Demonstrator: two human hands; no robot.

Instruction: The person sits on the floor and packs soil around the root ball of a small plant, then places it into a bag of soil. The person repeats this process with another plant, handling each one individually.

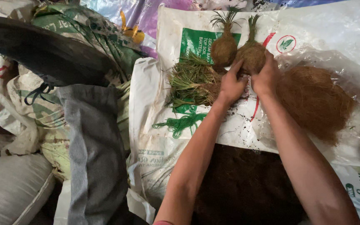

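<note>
Hands are working upper centre of the frame, both on the same fibre-wrapped plant ball. Your left hand is cupping its lower-left side, fingers spread and pressing on the fibre, thumb pointing up twd the ball. Your right hand is wrapping the lower-right side, fingers curled over the brown husk; so both hands are closing on that ball w/ the two hands nearly touching each other. Green shoots are sticking up from the ball's top, twd the upper edge.

A second wrapped ball is lying just left of it, touching or nearly so, also w/ a green tuft on top. Below-left of that, a bundle of loose grassy plants is lying beside your left hand. Right of your right forearm, a big pile of brown coconut fibre is sitting on clear plastic. All of this is resting on a white printed sack. Green string is lying on the sack below the grassy bundle. Dark soil is filling the lower centre, btwn your forearms. Grey cloth is draping at lower left.
</note>
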